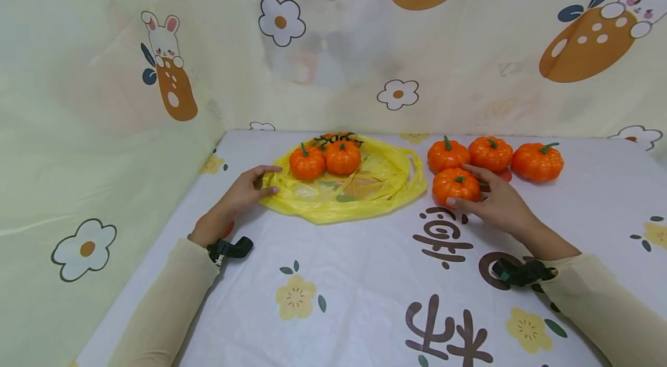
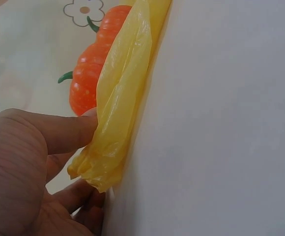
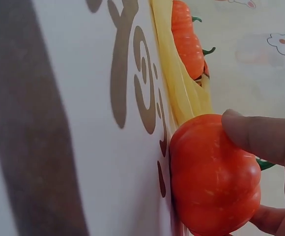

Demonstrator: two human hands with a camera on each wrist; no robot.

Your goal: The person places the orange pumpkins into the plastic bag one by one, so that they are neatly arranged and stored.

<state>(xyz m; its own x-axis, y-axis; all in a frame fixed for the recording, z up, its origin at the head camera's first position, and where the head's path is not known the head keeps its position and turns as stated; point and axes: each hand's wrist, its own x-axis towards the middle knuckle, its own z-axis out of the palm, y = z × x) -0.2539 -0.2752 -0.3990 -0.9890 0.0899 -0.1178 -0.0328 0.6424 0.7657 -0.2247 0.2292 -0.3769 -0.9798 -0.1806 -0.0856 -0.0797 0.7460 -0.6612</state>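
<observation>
A yellow plastic bag lies flattened on the table, with two small orange pumpkins side by side on its left part. At the bag's left edge is my left hand, thumb and fingers spread apart. In the left wrist view its thumb meets the crumpled yellow plastic. My right hand grips another pumpkin between thumb and fingers, just right of the bag. The right wrist view has this ribbed pumpkin low against the tablecloth, its green stem partly behind the thumb.
Three more pumpkins stand in a row behind the right hand: a left one, a middle one and a right one. White cloth with printed flowers and brown lettering covers the table. A patterned curtain rises behind.
</observation>
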